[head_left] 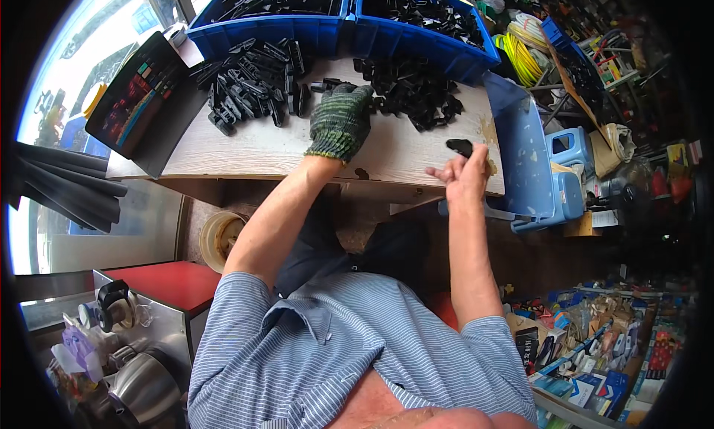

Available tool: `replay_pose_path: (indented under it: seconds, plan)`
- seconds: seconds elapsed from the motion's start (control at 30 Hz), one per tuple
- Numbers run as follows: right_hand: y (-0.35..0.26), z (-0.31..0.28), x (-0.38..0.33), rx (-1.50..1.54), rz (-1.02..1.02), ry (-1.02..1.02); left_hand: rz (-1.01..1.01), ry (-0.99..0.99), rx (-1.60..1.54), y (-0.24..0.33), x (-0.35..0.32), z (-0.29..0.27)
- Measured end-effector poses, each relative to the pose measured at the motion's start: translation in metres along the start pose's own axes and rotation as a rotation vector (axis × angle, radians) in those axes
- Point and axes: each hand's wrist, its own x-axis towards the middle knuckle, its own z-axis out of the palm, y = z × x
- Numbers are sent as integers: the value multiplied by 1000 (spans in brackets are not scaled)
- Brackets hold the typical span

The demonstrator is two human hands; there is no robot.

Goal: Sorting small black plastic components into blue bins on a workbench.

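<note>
My left hand [342, 120], in a green and black knitted glove, is closed at the middle of the table. A black plastic part [325, 85] pokes out at its fingertips. My bare right hand [468, 175] is over the table's right front corner, pinching a small black piece [460, 146]; its other fingers stretch leftward. Left of the glove lies a heap of long black plastic parts [253, 83]. On its right, close to the glove, spreads another heap of black parts [416, 94], more angular in shape. My fingers partly hide both held pieces.
Two blue bins full of black parts, one left [268, 29] and one right [428, 39], line the table's [253, 155] back edge. A tablet in an open case [141, 94] stands at the left. A blue plastic chair [524, 146] adjoins the right edge. A bucket [221, 239] sits below.
</note>
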Motion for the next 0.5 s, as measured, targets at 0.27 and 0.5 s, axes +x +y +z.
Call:
replay_pose_path:
  seconds: [0.27, 0.5]
  plan:
    - [-59, -51, 60, 11, -243, 492, 135, -26, 122, -9, 7, 25]
    - [2, -4, 27, -220, -34, 1, 47, -94, -5, -12, -3, 16]
